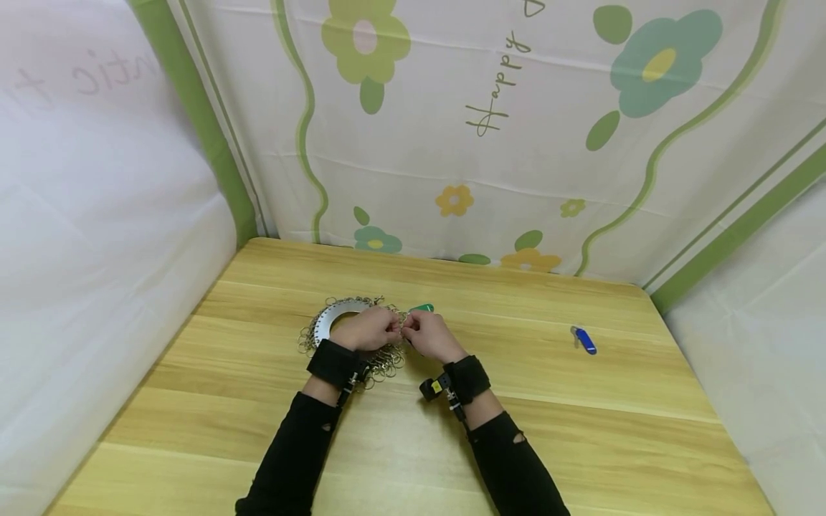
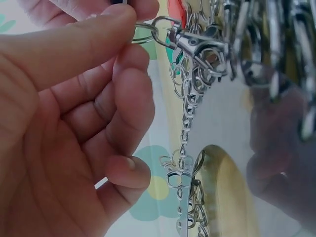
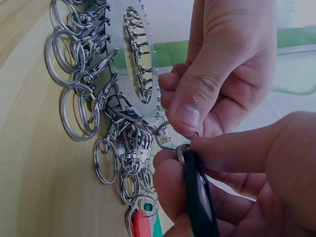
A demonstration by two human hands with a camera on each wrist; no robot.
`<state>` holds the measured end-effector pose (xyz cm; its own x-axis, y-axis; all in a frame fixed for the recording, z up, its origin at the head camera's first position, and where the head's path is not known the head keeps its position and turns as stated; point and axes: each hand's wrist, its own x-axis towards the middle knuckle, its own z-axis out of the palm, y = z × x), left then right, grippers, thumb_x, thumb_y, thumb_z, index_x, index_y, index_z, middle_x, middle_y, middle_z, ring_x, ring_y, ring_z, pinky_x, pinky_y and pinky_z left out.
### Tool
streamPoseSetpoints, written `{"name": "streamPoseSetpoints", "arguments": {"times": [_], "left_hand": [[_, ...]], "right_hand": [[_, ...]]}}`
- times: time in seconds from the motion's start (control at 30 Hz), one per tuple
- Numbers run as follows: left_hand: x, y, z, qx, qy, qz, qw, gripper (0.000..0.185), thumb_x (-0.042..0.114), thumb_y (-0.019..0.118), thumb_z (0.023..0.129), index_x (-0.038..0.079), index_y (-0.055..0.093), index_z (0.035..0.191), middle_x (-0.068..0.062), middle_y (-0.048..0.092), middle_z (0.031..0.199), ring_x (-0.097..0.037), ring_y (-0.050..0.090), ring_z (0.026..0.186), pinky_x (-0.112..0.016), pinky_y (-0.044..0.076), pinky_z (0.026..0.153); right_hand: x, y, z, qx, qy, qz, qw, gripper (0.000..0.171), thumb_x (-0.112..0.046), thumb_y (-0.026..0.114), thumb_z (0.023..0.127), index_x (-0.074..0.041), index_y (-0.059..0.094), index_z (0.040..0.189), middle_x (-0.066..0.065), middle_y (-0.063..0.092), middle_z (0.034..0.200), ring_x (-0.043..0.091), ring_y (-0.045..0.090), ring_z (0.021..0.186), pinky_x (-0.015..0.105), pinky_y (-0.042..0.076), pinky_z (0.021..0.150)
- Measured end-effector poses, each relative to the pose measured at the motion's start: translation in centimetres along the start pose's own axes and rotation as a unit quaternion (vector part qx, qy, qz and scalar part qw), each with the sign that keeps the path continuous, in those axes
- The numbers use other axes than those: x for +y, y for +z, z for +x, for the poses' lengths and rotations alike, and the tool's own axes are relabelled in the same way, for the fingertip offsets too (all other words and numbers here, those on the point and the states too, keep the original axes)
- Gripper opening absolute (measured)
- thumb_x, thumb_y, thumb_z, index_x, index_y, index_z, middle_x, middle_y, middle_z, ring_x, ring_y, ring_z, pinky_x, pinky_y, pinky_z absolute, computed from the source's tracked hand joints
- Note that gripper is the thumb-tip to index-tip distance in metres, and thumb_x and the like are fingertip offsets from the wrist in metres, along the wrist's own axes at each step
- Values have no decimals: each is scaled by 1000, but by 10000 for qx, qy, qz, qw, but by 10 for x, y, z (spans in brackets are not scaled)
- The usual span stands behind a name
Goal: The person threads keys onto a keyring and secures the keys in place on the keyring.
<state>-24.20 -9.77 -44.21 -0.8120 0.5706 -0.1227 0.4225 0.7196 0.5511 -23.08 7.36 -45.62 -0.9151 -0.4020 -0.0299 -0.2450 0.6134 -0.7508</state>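
Note:
A shiny metal disc [image 1: 337, 316] lies on the wooden table [image 1: 581, 430], hung all round with several key rings and snap clasps [image 3: 79, 74]. My left hand [image 1: 369, 328] rests over it and pinches a small split ring [image 2: 143, 33] joined to a snap clasp [image 2: 195, 44]. My right hand [image 1: 427, 335] meets it fingertip to fingertip and grips a black fob [image 3: 197, 197] at that same ring [image 3: 165, 140]. A green tag [image 1: 422, 308] peeks out just behind the right hand. A red tag [image 3: 140, 224] lies among the rings.
A blue fob with a metal ring [image 1: 584, 340] lies on the table to the right. Flower-print cloth walls [image 1: 516, 143] close in the back and both sides. Bare wood stretches in front of my arms.

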Motion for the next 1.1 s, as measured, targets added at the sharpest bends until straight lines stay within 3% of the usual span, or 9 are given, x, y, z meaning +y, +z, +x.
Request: {"name": "streamPoseSetpoints", "arguments": {"times": [0.23, 0.43, 0.7, 0.9, 1.1], "left_hand": [[0, 0, 0, 6, -5, 69, 10000, 30, 20, 60, 94, 8, 55, 67, 5, 41, 56, -10, 40, 46, -23, 35, 50], [1, -1, -2, 4, -93, -31, 10000, 30, 21, 63, 92, 9, 54, 66, 4, 42, 55, -10, 42, 45, -24, 36, 49], [-2, 0, -1, 23, -104, -172, 9998, 22, 8, 59, 89, 12, 54, 68, 3, 46, 60, -10, 44, 48, -24, 37, 51], [-3, 0, 0, -52, 13, -163, 9999, 15, 5, 58, 86, 14, 60, 74, 2, 55, 70, -11, 49, 55, -26, 41, 56], [-3, 3, 2, 5, 281, 46, 9996, 10, 7, 66, 84, 16, 63, 78, 6, 58, 74, -10, 52, 63, -27, 44, 63]], "right_hand": [[-1, -1, -1, -105, -86, -51, 9999, 11, -12, 55, 96, -10, 59, 86, 4, 58, 71, 13, 45, 51, 25, 36, 47], [-2, -1, -2, -194, -155, 45, 9997, 10, -11, 56, 96, -8, 60, 87, 12, 62, 78, 13, 44, 51, 25, 35, 47], [-1, 0, 0, -105, -102, 112, 9998, 12, -15, 56, 96, -9, 61, 87, 12, 62, 78, 12, 42, 49, 25, 34, 48], [1, -2, 1, -97, 101, 32, 9999, 13, -19, 54, 97, -10, 60, 90, 11, 61, 74, 12, 39, 47, 25, 32, 47], [4, -8, 0, -307, 74, -45, 9995, 12, -19, 55, 97, -11, 61, 90, 8, 58, 74, 12, 41, 52, 25, 34, 50]]}}
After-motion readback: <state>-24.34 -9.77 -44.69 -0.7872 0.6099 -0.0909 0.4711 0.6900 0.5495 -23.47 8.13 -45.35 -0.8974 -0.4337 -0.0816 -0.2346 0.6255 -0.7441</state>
